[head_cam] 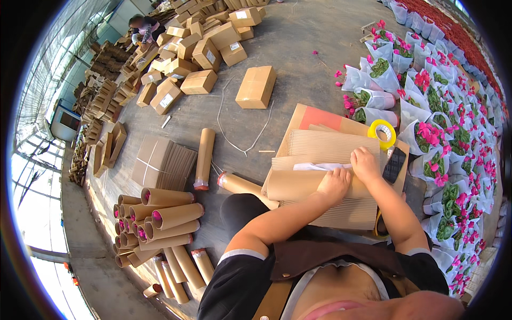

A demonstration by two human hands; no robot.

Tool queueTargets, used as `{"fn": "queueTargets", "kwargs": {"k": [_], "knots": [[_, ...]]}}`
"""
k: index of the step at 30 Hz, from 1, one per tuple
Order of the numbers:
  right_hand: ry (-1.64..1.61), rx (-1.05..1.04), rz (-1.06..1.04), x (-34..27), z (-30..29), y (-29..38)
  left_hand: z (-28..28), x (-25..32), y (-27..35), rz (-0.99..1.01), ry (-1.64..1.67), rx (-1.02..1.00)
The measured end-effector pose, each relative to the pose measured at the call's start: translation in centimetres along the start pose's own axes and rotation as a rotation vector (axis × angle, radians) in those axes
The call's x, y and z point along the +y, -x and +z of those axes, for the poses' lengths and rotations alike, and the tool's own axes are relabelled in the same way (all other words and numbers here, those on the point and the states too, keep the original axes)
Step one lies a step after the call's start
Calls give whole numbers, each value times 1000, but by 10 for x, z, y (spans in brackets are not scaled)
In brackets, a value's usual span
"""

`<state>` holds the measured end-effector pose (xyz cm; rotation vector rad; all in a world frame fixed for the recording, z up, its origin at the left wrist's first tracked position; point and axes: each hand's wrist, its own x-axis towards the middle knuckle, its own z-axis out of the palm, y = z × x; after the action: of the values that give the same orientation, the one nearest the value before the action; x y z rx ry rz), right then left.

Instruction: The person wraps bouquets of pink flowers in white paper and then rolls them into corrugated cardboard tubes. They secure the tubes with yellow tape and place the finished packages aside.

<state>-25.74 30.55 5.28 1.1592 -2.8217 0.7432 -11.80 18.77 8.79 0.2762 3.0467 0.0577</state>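
Note:
Corrugated cardboard sheets [340, 140] lie stacked on a larger flat piece of cardboard [295, 122] before me. On the stack a sheet curls around a white-wrapped bundle [314, 167], whose pale edge shows at the opening. My left hand [336, 185] presses on the curled cardboard beside the wrap. Bent over the wrap's right end is my right hand [365, 163]; its fingertips are partly hidden. A roll of yellow tape [382, 134] and a dark phone [394, 164] lie right of the stack. Whatever is inside the wrap is hidden.
Cardboard tubes [176, 216], some with pink flowers inside, lie at lower left near a strapped cardboard stack [160, 162]. Boxes [208, 54] are piled at upper left, where a co-worker [146, 30] bends. Wrapped potted cyclamens [428, 136] fill the right side.

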Motion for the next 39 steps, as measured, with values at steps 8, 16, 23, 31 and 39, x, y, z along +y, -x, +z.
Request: {"fn": "queueTargets", "kwargs": {"k": [8,16,23,31,39], "knots": [[114,-127,-89,-49,-45,49,-43,-30,-26,90,446,-534],[58,-580,152,10,10,-54,23,-132,-19,-249,486,-329],[139,-243,-56,3,10,-25,-17,-151,61,-541,446,-534],[97,-36,32,-40,-31,63,-41,-101,86,-147,249,-393],[-131,427,-103,-15,-31,188,-37,55,20,-74,153,-381]]}}
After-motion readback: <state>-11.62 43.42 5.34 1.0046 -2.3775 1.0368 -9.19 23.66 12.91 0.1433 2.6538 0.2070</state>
